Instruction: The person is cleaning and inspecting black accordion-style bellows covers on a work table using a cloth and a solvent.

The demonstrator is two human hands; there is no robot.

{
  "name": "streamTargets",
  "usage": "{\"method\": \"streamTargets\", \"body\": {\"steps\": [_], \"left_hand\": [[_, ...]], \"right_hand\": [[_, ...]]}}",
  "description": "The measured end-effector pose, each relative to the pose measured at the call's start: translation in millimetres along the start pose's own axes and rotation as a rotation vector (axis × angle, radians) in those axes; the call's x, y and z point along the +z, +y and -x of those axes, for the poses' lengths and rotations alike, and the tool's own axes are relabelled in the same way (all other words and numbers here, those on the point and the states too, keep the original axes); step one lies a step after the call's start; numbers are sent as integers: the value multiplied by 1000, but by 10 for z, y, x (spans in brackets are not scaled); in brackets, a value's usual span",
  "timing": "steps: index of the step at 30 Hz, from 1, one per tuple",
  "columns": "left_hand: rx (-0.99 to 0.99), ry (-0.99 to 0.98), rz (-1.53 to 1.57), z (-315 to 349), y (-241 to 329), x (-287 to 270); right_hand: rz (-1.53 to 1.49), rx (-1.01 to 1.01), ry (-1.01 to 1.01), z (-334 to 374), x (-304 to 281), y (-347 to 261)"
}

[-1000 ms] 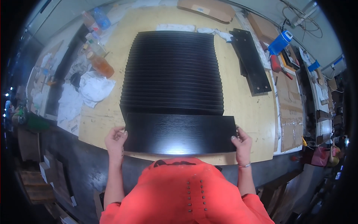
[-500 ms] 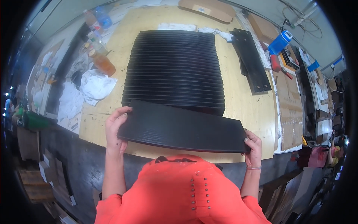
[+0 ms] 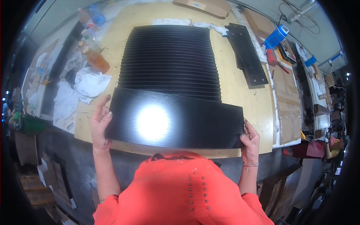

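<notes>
A long black board [image 3: 202, 120] with a faint wood grain is held between my hands, and a bright light glares off its left half. My left hand [image 3: 100, 122] grips its left end, thumb and forefinger showing above the edge. At the other end my right hand [image 3: 250, 140] is closed around the board, thumb on its face. Just beyond lies a large stack of similar black boards [image 3: 168, 60], laid in overlapping rows on the table. The held board covers the near edge of this stack.
The pale wooden table [image 3: 240, 93] carries two black drilled boards [image 3: 247, 56] at right. White cloths [image 3: 90, 84] and a bottle of amber liquid [image 3: 95, 60] lie left. A blue bottle [image 3: 276, 36] and a red-headed mallet [image 3: 272, 57] are far right. Another person [image 3: 318, 149] is at the right.
The board has come closer and its face has tilted, so it now catches a bright reflection. My left hand has moved left with it; the view has shifted slightly.
</notes>
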State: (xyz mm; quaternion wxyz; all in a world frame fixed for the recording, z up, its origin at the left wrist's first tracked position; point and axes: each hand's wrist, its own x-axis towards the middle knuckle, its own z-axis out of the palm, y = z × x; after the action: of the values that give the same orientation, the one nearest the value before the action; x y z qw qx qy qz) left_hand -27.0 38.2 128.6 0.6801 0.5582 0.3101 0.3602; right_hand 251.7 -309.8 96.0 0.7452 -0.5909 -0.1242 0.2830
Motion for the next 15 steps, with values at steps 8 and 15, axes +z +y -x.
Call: {"method": "streamTargets", "body": {"steps": [8,15], "left_hand": [[9,13,-146,10,-12,-175],[50,10,-92,5,-9,-212]], "right_hand": [[-1,-72,-6,-17,140,-23],[-20,-79,-13,-26,203,13]]}}
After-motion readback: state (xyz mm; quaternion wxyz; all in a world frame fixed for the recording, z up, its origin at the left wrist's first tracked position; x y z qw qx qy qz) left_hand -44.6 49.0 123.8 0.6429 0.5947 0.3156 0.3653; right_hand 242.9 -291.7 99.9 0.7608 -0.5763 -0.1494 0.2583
